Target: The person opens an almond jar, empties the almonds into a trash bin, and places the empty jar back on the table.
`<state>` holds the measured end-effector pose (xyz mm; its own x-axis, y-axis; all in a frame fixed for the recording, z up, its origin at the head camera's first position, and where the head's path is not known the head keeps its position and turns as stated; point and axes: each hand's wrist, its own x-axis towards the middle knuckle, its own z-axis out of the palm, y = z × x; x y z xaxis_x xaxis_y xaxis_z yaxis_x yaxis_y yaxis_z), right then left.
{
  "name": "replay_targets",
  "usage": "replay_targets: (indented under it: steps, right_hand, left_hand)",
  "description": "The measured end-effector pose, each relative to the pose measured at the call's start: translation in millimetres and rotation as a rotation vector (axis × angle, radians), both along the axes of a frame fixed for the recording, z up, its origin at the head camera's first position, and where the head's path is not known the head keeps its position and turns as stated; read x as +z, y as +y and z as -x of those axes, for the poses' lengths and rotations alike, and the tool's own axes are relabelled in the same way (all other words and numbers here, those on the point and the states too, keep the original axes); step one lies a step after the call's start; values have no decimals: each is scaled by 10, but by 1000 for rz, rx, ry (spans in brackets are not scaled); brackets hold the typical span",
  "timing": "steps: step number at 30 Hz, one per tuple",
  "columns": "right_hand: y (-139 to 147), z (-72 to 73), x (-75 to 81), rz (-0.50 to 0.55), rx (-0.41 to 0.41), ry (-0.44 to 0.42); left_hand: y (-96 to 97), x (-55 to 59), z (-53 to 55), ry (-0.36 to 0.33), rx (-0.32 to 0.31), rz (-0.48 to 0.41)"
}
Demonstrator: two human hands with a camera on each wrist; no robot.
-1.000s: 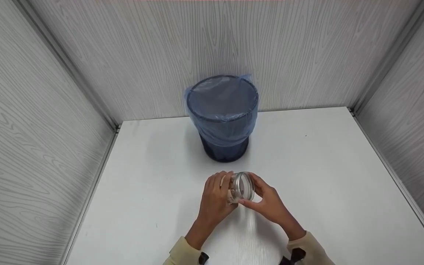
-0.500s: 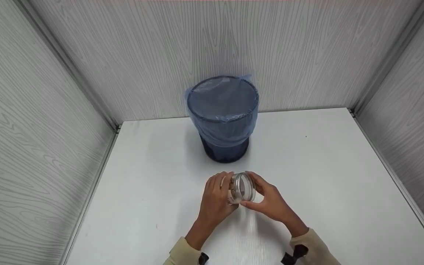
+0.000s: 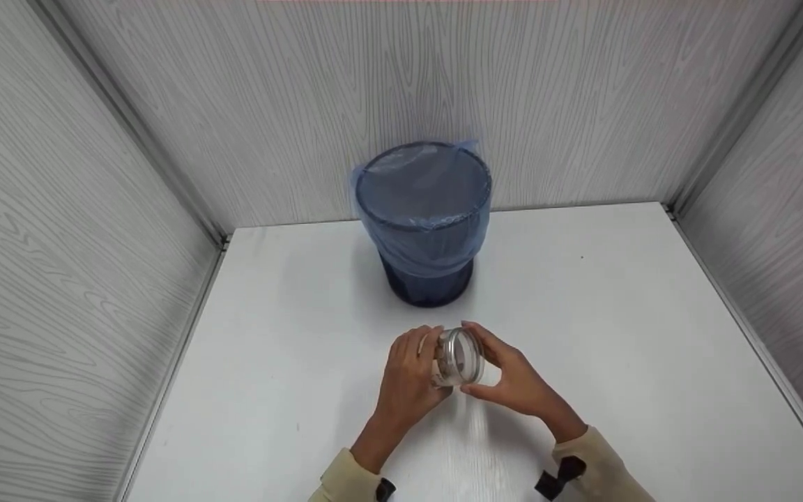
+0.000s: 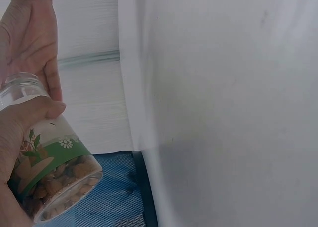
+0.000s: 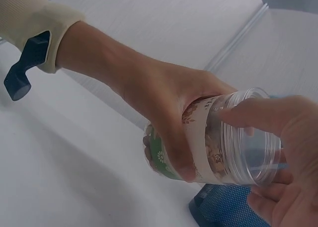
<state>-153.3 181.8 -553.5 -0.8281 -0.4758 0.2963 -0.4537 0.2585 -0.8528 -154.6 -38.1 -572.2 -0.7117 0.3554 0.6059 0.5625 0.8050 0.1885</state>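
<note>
A clear jar (image 3: 445,373) with a white and green flowered label is held on its side above the table. Brown nut-like pieces show through its wall in the left wrist view. My left hand (image 3: 408,380) grips the jar round its body, thumb on one side and fingers over the other. At the jar's ringed end is a clear lid (image 5: 258,157). My right hand (image 3: 513,380) holds that end between thumb and fingers, the thumb (image 5: 258,112) lying across the rings. The label is partly hidden by the left hand.
Behind the hands stands a dark blue mesh bin (image 3: 433,286), lined with a translucent blue bag (image 3: 422,244). It is on a white table (image 3: 269,335) close to the back wall. Grey wood-grained panels (image 3: 401,70) enclose the back and both sides.
My right thumb and fingers have shifted slightly to the right along the jar's ringed end, and the right wrist has moved outward. The left hand and the jar have stayed nearly in place.
</note>
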Motion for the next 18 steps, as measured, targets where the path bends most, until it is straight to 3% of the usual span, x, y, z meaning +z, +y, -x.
replay_targets:
  steps: [18]
  right_hand:
    - [57, 55, 31, 6, 115, 1]
  left_hand:
    - [13, 0, -1, -3, -13, -11]
